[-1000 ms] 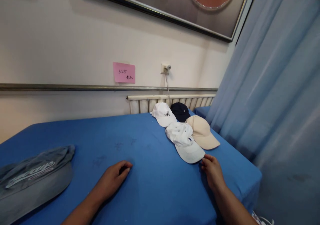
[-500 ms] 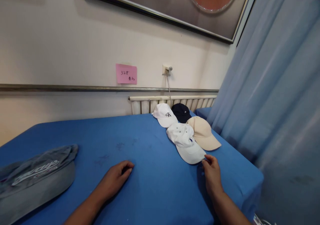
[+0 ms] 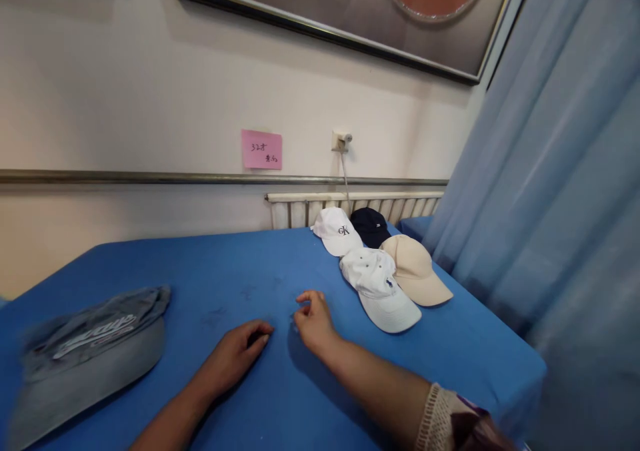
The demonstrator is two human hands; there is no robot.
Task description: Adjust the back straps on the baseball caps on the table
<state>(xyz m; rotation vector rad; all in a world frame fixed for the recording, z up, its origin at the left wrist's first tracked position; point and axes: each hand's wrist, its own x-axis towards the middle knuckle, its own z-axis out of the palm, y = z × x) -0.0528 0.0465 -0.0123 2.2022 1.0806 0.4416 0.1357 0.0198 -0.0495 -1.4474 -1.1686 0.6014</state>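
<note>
My left hand (image 3: 234,354) rests palm down on the blue table (image 3: 280,384), fingers together and holding nothing. My right hand (image 3: 312,319) hovers just to its right, fingers loosely curled and empty, a short way left of the white cap with a small blue logo (image 3: 379,287). A beige cap (image 3: 415,271) lies beside that cap. Behind them sit a white cap with black letters (image 3: 338,230) and a dark navy cap (image 3: 371,225). A grey denim cap (image 3: 85,348) lies at the left front of the table.
A white radiator (image 3: 300,207) runs along the wall behind the table, with a metal rail and a pink note (image 3: 261,149) above it. A cable hangs from a wall socket (image 3: 341,141). Blue-grey curtains (image 3: 555,171) hang at the right.
My right hand has left the brim of the white cap and moved left across the table toward my left hand. The view has shifted slightly left.
</note>
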